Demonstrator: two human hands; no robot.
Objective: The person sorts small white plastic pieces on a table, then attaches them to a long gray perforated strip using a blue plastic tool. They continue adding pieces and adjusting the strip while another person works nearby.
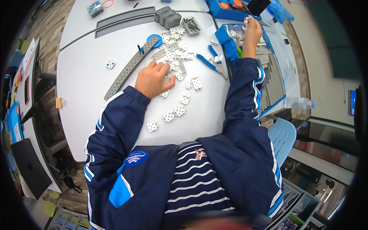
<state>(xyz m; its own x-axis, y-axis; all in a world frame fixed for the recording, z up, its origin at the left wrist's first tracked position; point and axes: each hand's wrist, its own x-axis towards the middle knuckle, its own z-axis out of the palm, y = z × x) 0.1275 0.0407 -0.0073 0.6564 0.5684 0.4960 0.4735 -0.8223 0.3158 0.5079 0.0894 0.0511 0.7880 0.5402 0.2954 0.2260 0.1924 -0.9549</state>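
My left hand (153,79) lies palm down over the loose white plastic connectors on the white table (88,76), its thumb held apart and its fingertips bent. What lies under the palm is hidden. At the far right, my right hand (252,35) pinches a small white connector (245,23) above the blue parts case (227,38). White connectors (169,56) are heaped beyond my left hand, and several more trail toward me. A long grey perforated beam (132,69) lies left of the heap, its far end on a blue gear (154,40). Blue-handled pliers (210,63) rest between the heap and the case.
Long grey beams (272,73) fill the right part of the case. Beyond the heap stand grey blocks (168,18) and a clear box of small dark pieces (191,26). A white block with blue dots (110,64) sits at left; a bottle (299,104) lies at right.
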